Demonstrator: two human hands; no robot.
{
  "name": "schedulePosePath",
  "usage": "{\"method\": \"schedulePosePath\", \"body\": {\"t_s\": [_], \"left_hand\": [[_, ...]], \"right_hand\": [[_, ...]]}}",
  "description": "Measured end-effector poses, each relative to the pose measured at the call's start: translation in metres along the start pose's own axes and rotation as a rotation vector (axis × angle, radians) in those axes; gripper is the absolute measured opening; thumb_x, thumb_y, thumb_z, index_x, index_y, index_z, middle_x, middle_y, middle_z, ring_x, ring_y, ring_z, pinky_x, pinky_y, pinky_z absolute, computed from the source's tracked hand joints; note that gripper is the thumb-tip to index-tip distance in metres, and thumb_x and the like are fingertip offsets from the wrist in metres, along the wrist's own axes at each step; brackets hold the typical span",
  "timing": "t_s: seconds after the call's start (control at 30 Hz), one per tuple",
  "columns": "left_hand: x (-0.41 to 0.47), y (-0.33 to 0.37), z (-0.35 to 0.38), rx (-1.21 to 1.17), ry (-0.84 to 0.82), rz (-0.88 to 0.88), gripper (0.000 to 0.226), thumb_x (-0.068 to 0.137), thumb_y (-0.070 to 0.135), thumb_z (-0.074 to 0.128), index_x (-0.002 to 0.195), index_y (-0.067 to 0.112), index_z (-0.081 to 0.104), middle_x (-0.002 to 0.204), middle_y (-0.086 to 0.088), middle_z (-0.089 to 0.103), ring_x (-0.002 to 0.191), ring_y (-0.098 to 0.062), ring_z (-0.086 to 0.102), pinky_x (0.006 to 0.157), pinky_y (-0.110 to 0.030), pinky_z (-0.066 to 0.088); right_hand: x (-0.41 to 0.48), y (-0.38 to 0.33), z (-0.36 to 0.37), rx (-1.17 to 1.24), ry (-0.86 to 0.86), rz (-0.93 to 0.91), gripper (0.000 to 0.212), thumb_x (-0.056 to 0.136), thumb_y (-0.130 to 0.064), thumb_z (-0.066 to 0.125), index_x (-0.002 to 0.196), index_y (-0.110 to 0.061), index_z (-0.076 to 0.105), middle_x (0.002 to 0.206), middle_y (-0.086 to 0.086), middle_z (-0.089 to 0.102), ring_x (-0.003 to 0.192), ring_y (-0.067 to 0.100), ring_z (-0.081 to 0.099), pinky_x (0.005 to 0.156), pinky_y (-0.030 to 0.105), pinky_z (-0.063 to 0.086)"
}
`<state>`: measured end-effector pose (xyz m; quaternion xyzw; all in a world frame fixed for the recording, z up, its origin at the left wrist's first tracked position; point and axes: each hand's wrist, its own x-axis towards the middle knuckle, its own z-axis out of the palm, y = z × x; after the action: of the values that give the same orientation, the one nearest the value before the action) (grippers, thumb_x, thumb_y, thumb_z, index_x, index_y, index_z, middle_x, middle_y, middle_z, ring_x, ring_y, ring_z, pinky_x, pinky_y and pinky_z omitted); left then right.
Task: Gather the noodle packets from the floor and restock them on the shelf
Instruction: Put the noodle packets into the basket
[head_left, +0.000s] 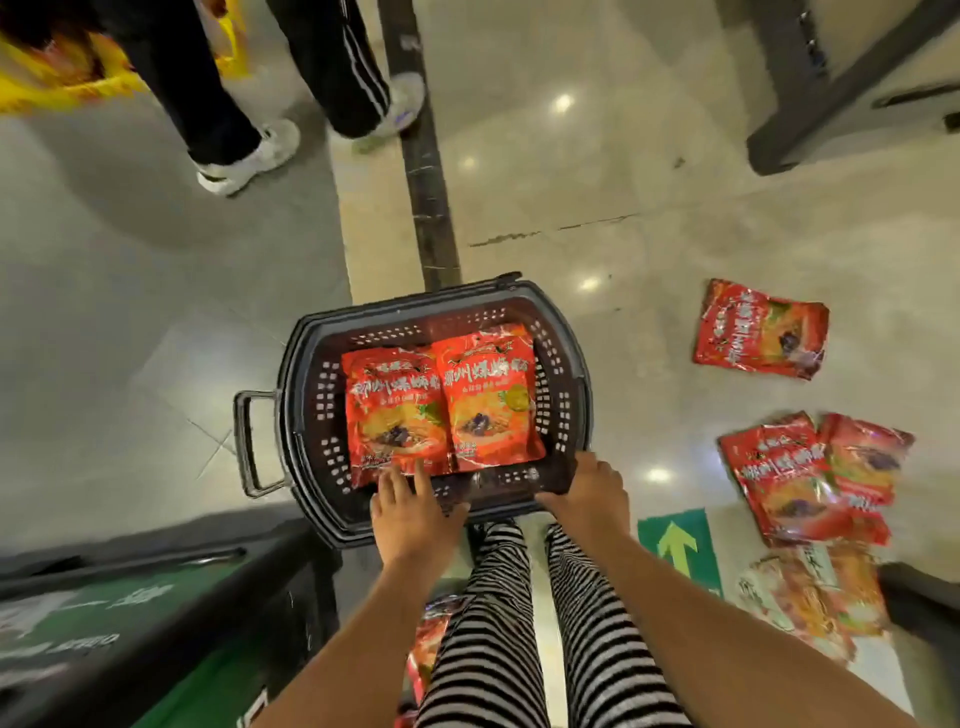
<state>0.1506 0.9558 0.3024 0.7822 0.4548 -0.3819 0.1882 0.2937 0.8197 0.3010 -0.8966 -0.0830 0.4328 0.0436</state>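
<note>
A dark plastic shopping basket (306, 374) stands on the floor in front of me. Two red noodle packets lie side by side in it, one on the left (395, 410) and one on the right (491, 400). My left hand (410, 512) rests on the basket's near rim, its fingers reaching onto the left packet's lower edge. My right hand (592, 488) grips the near right corner of the rim. More red packets lie on the floor to the right: a single one (761, 330) and an overlapping pile (810, 478). Another packet (428, 644) shows beside my left leg.
Paler orange packets (815, 597) lie at the lower right by a green arrow floor sticker (678, 548). A person's legs and white shoes (249, 156) stand at the upper left. A dark shelf base (130, 613) is at the lower left, another fixture (831, 88) at the upper right.
</note>
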Motion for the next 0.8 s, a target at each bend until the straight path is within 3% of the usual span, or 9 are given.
{"method": "schedulePosePath", "body": {"t_s": [0.17,0.37,0.5,0.63,0.8], "left_hand": [[-0.054,0.054,-0.019,0.137,-0.054,0.121,0.090,0.094,0.067,0.039,0.158,0.015,0.002,0.165,-0.014,0.004,0.152,-0.032,0.005,0.122,-0.043,0.011],[-0.094,0.147,-0.018,0.338,0.001,0.329,0.086,0.095,0.063,0.042,0.157,0.013,0.009,0.162,-0.017,0.015,0.150,-0.034,0.011,0.121,-0.045,0.012],[-0.113,0.224,0.000,0.427,0.007,0.431,0.085,0.095,0.061,0.042,0.157,0.014,0.009,0.164,-0.016,0.011,0.151,-0.033,0.010,0.121,-0.045,0.010],[-0.141,0.302,0.036,0.518,0.040,0.514,0.086,0.093,0.064,0.043,0.157,0.015,0.012,0.161,-0.019,0.018,0.149,-0.035,0.015,0.121,-0.045,0.016],[-0.178,0.398,0.092,0.597,-0.031,0.576,0.084,0.098,0.063,0.035,0.158,0.014,0.004,0.164,-0.019,0.007,0.151,-0.035,0.006,0.121,-0.045,0.010]], "right_hand": [[-0.052,0.063,-0.024,0.183,0.024,0.104,0.073,0.078,-0.049,0.075,0.130,-0.006,0.047,0.129,0.014,0.054,0.123,0.031,0.048,0.100,0.040,0.044],[-0.082,0.161,-0.054,0.404,0.119,0.308,0.074,0.077,-0.049,0.074,0.131,-0.008,0.047,0.130,0.013,0.054,0.121,0.031,0.051,0.097,0.039,0.047],[-0.082,0.239,-0.071,0.527,0.135,0.391,0.062,0.077,-0.046,0.073,0.121,-0.008,0.050,0.113,0.010,0.064,0.102,0.028,0.061,0.083,0.037,0.053],[-0.074,0.323,-0.083,0.576,0.116,0.456,0.075,0.080,-0.050,0.072,0.135,-0.008,0.044,0.126,0.012,0.059,0.115,0.029,0.056,0.091,0.036,0.047],[-0.057,0.432,-0.102,0.612,0.078,0.517,0.086,0.079,-0.055,0.072,0.143,-0.007,0.038,0.137,0.015,0.053,0.126,0.033,0.048,0.099,0.041,0.044]]}}
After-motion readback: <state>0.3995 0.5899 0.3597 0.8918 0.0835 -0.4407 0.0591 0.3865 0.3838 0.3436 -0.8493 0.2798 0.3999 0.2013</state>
